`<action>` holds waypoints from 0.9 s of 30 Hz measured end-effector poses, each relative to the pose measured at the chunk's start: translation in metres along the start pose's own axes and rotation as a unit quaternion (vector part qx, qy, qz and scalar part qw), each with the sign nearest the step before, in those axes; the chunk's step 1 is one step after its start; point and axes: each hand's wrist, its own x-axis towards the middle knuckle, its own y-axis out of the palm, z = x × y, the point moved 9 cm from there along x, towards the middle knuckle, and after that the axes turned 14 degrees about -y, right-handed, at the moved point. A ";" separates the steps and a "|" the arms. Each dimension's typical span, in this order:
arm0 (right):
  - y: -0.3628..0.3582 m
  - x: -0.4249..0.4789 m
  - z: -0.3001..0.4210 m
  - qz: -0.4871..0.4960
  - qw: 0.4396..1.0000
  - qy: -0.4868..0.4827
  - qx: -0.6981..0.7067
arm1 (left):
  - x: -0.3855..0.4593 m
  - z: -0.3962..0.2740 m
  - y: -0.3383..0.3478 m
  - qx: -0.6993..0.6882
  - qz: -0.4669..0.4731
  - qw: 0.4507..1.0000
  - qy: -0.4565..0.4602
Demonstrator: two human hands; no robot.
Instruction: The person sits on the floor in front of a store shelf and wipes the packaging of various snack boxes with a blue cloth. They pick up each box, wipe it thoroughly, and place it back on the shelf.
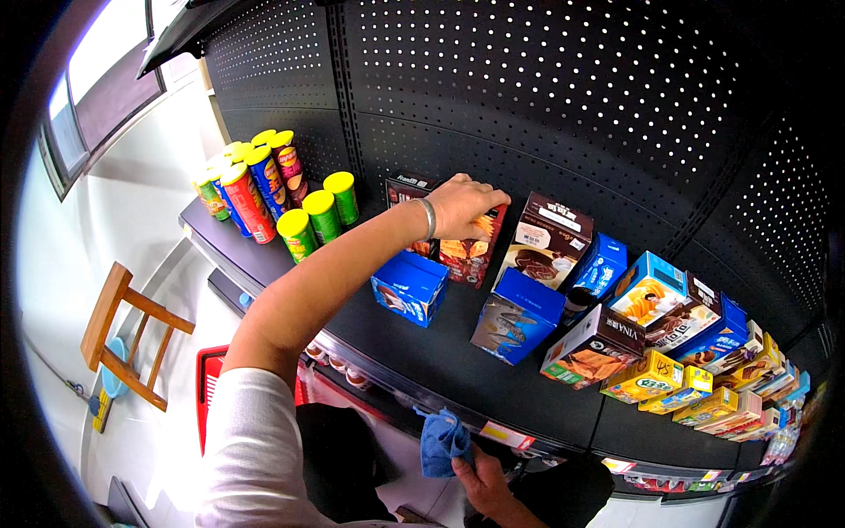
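My left hand reaches over the black shelf and grips the top of a dark red biscuit box. Behind my wrist, another dark box is partly hidden. In front of these stands a blue biscuit box. Low before the shelf's front edge, my right hand holds a crumpled blue cloth. To the right of the red box are a brown chocolate-pie box and a blue box with dark cookies pictured on it.
Yellow-lidded snack canisters stand at the shelf's left end. Several biscuit boxes crowd the right side. A black perforated back panel rises behind. Price tags line the front edge. A wooden stool and red basket are at left.
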 end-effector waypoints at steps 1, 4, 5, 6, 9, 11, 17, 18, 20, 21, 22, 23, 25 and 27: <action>0.000 0.001 0.006 -0.003 1.000 -0.003 0.004 | 0.000 0.000 0.000 -0.004 -0.002 1.000 0.002; 0.001 0.001 0.002 0.007 1.000 0.010 0.006 | -0.001 -0.001 -0.002 -0.011 -0.010 1.000 0.010; 0.001 0.000 -0.001 0.013 1.000 0.018 0.006 | -0.003 -0.001 -0.002 -0.010 -0.014 1.000 0.014; 0.001 0.001 0.002 0.007 1.000 0.009 0.009 | -0.004 -0.001 -0.003 -0.010 -0.017 1.000 0.017; 0.000 0.003 0.008 -0.002 1.000 -0.006 0.007 | -0.008 0.000 -0.009 -0.019 -0.035 0.999 0.027; 0.000 0.003 0.007 0.002 1.000 -0.002 -0.008 | -0.009 0.005 -0.011 -0.019 -0.025 0.999 0.013; 0.002 -0.007 -0.026 -0.002 1.000 0.015 -0.015 | -0.020 0.020 -0.040 -0.047 -0.074 0.996 0.011; 0.002 -0.006 -0.025 0.000 1.000 0.019 -0.017 | -0.026 0.030 -0.051 -0.042 -0.128 0.990 0.027; 0.001 -0.003 -0.021 0.003 0.999 0.026 -0.019 | -0.034 0.055 -0.068 -0.059 -0.139 0.989 -0.013; 0.002 -0.002 -0.016 0.003 0.999 0.023 -0.024 | -0.043 0.072 -0.075 -0.057 -0.165 0.984 -0.022; 0.002 0.000 -0.010 0.001 0.999 0.020 -0.030 | -0.050 0.089 -0.075 -0.043 -0.163 0.985 -0.032; 0.002 0.001 -0.007 -0.001 0.999 0.016 -0.036 | -0.056 0.104 -0.074 -0.028 -0.162 0.985 -0.042; 0.012 -0.020 0.000 -0.016 0.899 -0.261 -0.351 | -0.056 0.119 -0.058 -0.023 -0.081 0.990 -0.112; 0.036 -0.040 -0.018 -0.010 0.765 -0.399 -0.505 | -0.062 0.139 -0.033 -0.048 -0.035 0.986 -0.155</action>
